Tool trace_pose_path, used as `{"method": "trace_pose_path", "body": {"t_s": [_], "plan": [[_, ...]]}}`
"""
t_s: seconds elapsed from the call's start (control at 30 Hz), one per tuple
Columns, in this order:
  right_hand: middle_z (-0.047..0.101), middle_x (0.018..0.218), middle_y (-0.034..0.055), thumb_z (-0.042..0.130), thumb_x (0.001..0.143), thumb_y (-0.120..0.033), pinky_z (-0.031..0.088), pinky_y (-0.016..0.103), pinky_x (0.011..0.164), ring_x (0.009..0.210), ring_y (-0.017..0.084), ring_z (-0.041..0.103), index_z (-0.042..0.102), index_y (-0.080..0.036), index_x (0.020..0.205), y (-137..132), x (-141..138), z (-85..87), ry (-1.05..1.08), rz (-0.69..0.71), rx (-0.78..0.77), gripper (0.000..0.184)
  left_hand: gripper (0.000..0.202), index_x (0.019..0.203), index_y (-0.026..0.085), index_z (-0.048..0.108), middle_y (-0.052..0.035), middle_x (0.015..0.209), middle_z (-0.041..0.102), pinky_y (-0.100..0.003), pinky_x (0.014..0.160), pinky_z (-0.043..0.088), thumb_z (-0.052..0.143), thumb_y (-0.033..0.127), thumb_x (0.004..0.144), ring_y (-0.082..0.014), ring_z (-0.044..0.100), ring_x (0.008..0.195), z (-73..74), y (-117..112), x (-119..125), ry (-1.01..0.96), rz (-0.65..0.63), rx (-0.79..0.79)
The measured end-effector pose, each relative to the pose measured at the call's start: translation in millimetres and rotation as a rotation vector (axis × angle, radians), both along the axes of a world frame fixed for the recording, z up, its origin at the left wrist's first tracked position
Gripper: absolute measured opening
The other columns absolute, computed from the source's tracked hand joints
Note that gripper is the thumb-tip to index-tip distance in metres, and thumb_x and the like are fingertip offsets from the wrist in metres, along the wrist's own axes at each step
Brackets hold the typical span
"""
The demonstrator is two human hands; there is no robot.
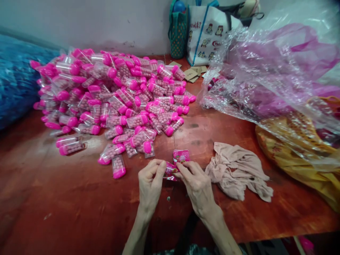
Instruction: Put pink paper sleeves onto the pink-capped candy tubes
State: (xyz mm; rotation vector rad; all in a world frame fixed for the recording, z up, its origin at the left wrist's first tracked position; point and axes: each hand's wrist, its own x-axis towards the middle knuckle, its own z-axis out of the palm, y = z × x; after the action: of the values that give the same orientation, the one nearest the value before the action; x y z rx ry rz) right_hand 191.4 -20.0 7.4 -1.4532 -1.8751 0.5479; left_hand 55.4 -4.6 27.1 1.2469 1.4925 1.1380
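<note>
Both of my hands pinch a small pink printed label (170, 170) that looks like shiny plastic film. My left hand (151, 180) grips its left end between thumb and fingers. At the right end, the fingers of my right hand (196, 184) are closed on it. Just behind the fingers lies another pink printed piece (181, 155), perhaps a stack of the same labels, partly covered by my right hand. Beyond my hands is a large heap of clear bottles with pink caps (119, 95), filled with small pink balls. One bottle (118, 166) lies apart, nearest my left hand.
A crumpled beige cloth (239, 170) lies right of my hands on the red table (79, 209). Clear plastic wrap (239, 85) and a yellow bag (297, 152) fill the right side. Cardboard pieces (192, 74), a white bag (204, 39) and a blue sack (18, 78) stand farther off.
</note>
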Motion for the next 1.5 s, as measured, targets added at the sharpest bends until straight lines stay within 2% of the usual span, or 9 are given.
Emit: {"method": "trace_pose_path", "body": {"t_s": [0.27,0.4,0.53,0.7,0.8,0.97,1.1,1.23,1.5], "plan": [[0.061,0.085,0.0052,0.049,0.086,-0.022,0.050,0.026,0.067,0.076,0.015,0.058,0.062,-0.021,0.103,1,-4,3.6,0.329,-0.023,-0.126,0.022,0.019,0.081,0.017,0.072,-0.0092,0.098,0.064,-0.030,0.076,0.043,0.055,0.024,0.077,-0.0215,0.058,0.086,-1.9,-1,2,-0.411,0.061,-0.102],[0.061,0.081,0.0058,0.046,0.087,-0.024,0.048,0.028,0.066,0.076,0.016,0.057,0.064,-0.020,0.095,1,-4,4.6,0.275,-0.038,-0.083,0.020,0.016,0.078,0.015,0.071,-0.0081,0.082,0.067,-0.029,0.070,0.045,0.060,0.025,0.073,-0.0186,0.060,0.073,-7.8,-1,2,-0.524,0.082,-0.173],[0.059,0.078,0.0050,0.043,0.089,-0.024,0.044,0.027,0.065,0.073,0.016,0.054,0.063,-0.019,0.083,-3,-8,4.8,0.245,-0.029,-0.128,0.021,0.013,0.061,0.014,0.069,-0.0008,0.056,0.061,-0.023,0.058,0.044,0.067,0.026,0.066,-0.0125,0.054,0.056,-14.7,-1,3,-0.531,0.256,-0.159],[0.055,0.069,0.0029,0.039,0.090,-0.025,0.039,0.027,0.062,0.067,0.015,0.050,0.058,-0.018,0.075,-2,-17,10.5,0.240,-0.054,-0.175,0.026,0.009,0.063,0.017,0.070,0.0026,0.057,0.063,-0.019,0.055,0.043,0.074,0.021,0.057,-0.0090,0.053,0.055,-14.2,-3,0,-0.551,0.316,-0.061],[0.054,0.065,0.0012,0.039,0.091,-0.028,0.037,0.026,0.060,0.063,0.014,0.050,0.058,-0.018,0.071,4,-26,17.6,0.248,0.006,-0.223,0.029,0.015,0.067,0.019,0.070,0.0034,0.062,0.066,-0.018,0.057,0.045,0.075,0.014,0.054,-0.0078,0.056,0.056,-9.1,-4,-12,-0.557,0.363,-0.064],[0.057,0.074,0.0032,0.039,0.090,-0.031,0.039,0.026,0.062,0.068,0.016,0.054,0.059,-0.018,0.089,24,-58,24.8,0.231,-0.022,-0.271,0.023,0.015,0.065,0.017,0.069,0.0025,0.061,0.068,-0.018,0.061,0.048,0.075,0.014,0.052,-0.0073,0.059,0.057,-3.4,-3,-52,-0.595,0.690,-0.022],[0.056,0.084,0.0065,0.052,0.081,-0.040,0.040,0.028,0.064,0.077,0.021,0.053,0.054,-0.017,0.099,48,-93,12.4,0.076,-0.193,-0.136,0.029,0.017,0.066,0.015,0.068,0.0023,0.062,0.068,-0.018,0.062,0.049,0.076,0.014,0.051,-0.0075,0.060,0.058,-4.2,-2,-74,-0.615,0.758,0.041],[0.055,0.081,0.0048,0.058,0.076,-0.040,0.039,0.027,0.059,0.072,0.019,0.052,0.057,-0.018,0.084,63,-110,-4.9,-0.035,-0.233,-0.116,0.023,0.018,0.065,0.014,0.068,0.0016,0.061,0.068,-0.021,0.059,0.049,0.077,0.015,0.049,-0.0089,0.059,0.057,-6.6,0,-80,-0.643,0.780,0.060],[0.054,0.068,-0.0026,0.055,0.079,-0.036,0.039,0.022,0.055,0.059,0.011,0.049,0.055,-0.017,0.085,41,-74,0.9,0.642,-0.270,-0.376,0.020,0.018,0.064,0.012,0.068,0.0005,0.060,0.067,-0.020,0.059,0.049,0.077,0.017,0.050,-0.0086,0.059,0.057,-10.8,4,-79,-0.734,0.721,0.049]]}}
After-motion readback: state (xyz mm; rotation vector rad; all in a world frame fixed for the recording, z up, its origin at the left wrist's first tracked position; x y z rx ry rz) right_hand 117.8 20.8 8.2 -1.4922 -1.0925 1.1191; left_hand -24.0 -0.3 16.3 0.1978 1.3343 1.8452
